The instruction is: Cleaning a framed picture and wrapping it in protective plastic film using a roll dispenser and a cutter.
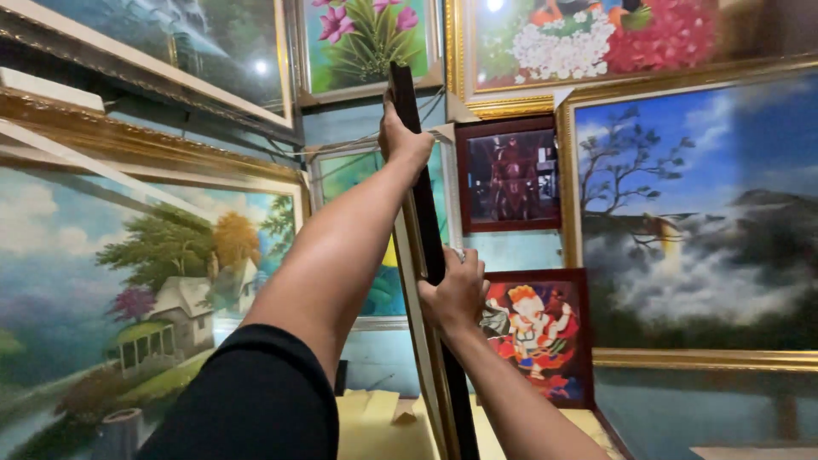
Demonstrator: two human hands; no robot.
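A long dark picture frame (pixel 434 247) stands upright on its edge in the middle of the head view, seen side-on, with a pale gilt inner border. My left hand (pixel 402 140) grips its dark edge high up, near the top end. My right hand (pixel 456 294) clasps the same edge lower down, about mid-height, with a ring on one finger. My left arm in a black sleeve (pixel 256 400) crosses the foreground. The frame's lower end drops out of view at the bottom.
Framed paintings cover the wall: a large landscape with a house (pixel 145 290) on the left, a flower painting (pixel 362 38) above, a big gold-framed tree and cloud scene (pixel 699 213) on the right, two small red-framed pictures (pixel 511 175) between. Yellowish cardboard (pixel 375 422) lies below.
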